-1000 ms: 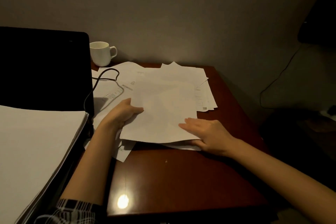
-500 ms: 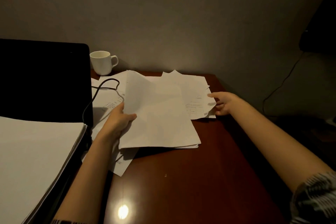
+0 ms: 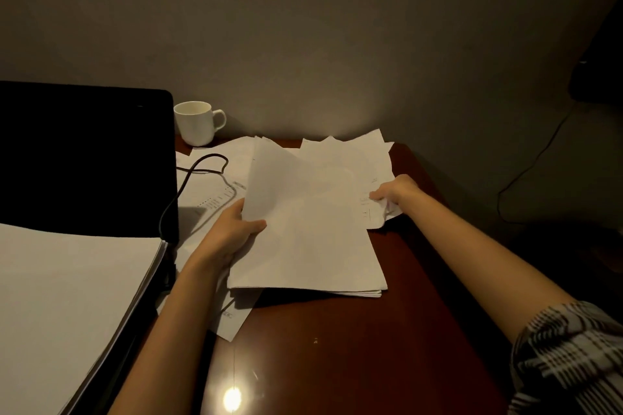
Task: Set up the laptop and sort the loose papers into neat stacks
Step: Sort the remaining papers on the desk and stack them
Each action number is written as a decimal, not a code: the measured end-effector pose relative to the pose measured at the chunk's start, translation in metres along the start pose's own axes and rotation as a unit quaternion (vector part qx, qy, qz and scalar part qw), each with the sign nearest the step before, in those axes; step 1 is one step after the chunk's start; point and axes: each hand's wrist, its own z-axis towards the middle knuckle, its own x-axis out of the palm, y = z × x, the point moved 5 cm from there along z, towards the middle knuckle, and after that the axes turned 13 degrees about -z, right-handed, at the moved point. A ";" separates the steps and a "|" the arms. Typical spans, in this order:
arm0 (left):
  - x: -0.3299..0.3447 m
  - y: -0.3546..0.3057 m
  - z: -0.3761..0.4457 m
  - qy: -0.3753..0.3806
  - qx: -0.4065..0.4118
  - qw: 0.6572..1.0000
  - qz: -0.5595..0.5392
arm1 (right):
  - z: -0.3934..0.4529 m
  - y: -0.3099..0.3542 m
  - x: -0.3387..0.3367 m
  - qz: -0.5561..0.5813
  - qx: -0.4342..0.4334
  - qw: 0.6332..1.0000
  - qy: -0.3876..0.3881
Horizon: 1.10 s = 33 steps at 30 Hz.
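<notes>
White sheets (image 3: 377, 199) are lying just under our right hand (image 3: 392, 194), which seems to be pinching them, right of the stack (image 3: 310, 239) our left hand (image 3: 232, 236) is gripping.

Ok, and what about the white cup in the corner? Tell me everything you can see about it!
The cup is a small white mug that looks like ceramic, with one loop handle pointing right. It stands upright at the back of the brown table, near the wall, just right of the black laptop screen. Its inside looks pale, and I can't tell if there's any drink in it. Papers lie just in front of it. Neither hand touches it.
</notes>
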 end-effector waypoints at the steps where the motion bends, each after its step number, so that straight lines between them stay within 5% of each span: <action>1: 0.001 -0.001 -0.001 -0.001 0.002 1.000 -0.001 | -0.002 -0.001 -0.001 -0.029 -0.011 0.999 -0.031; 6: 0.007 -0.003 -0.007 -0.006 0.011 1.000 -0.012 | 0.001 -0.018 -0.026 -0.009 -0.019 0.986 -0.166; 13: 0.015 -0.002 -0.009 -0.007 0.007 1.000 -0.019 | -0.013 -0.072 -0.077 0.286 0.065 0.916 -0.272; 17: 0.020 0.000 -0.012 -0.014 -0.008 1.000 -0.026 | -0.027 -0.086 -0.071 0.428 0.123 0.868 -0.220; 21: 0.031 0.001 -0.017 -0.001 -0.011 0.999 -0.034 | -0.040 -0.078 -0.057 0.444 0.113 0.880 -0.124; 27: 0.034 0.005 -0.021 -0.054 0.000 0.994 -0.093 | -0.064 -0.069 -0.007 0.340 0.006 0.939 0.051; 30: 0.044 0.006 -0.022 -0.015 -0.025 0.983 -0.183 | -0.083 -0.071 0.013 0.241 -0.062 0.963 0.101; 33: 0.056 0.004 -0.023 0.070 0.012 0.996 -0.058 | -0.096 -0.066 0.018 0.165 -0.136 0.971 0.111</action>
